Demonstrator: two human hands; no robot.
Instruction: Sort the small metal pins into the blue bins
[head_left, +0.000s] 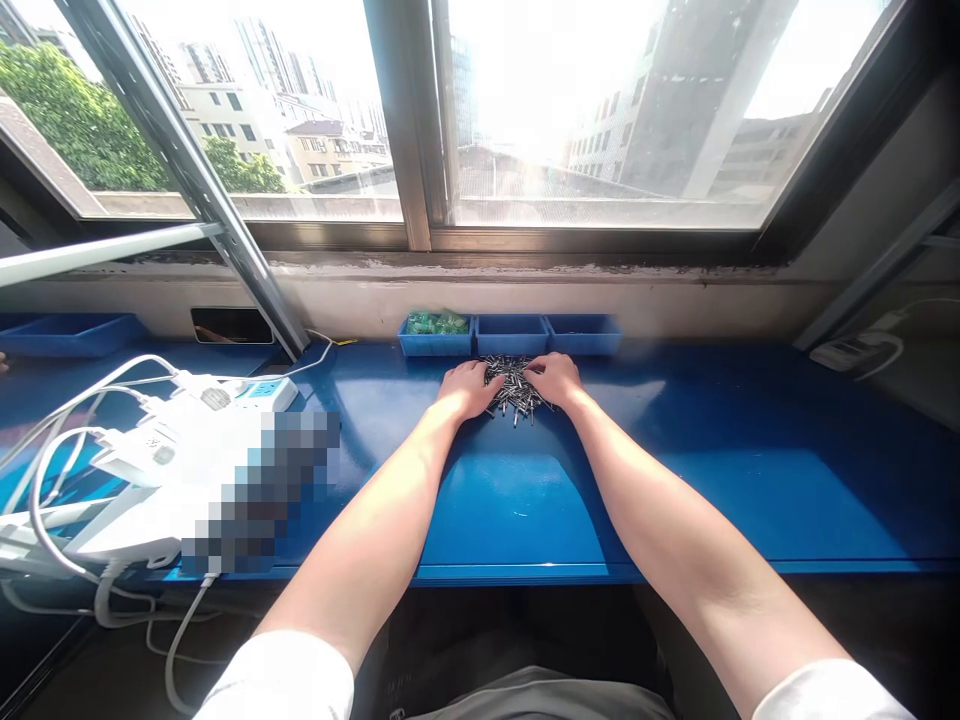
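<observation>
A loose heap of small, thin metal pieces [514,384], dark and silvery like pins or screws, lies on the blue tabletop [517,500]. Against the heap's left side rests my left hand [465,390], its thumb spread from the fingers. My right hand [558,380] cups the opposite side, with thumb and fingers apart. Both hands touch the outer pieces, and some fingertips are hidden behind the heap. Just beyond it stand a blue bin [436,347] containing small green packets [435,322], a second blue bin [511,346] and a third blue bin [585,347].
On the left, a white power strip [266,394] with plugged-in chargers [202,390] and white cables sits near a blurred-out dark object [262,490]. A metal post [180,150] rises behind them. Further left are a dark phone-like slab [232,325] and a blue tray [75,337].
</observation>
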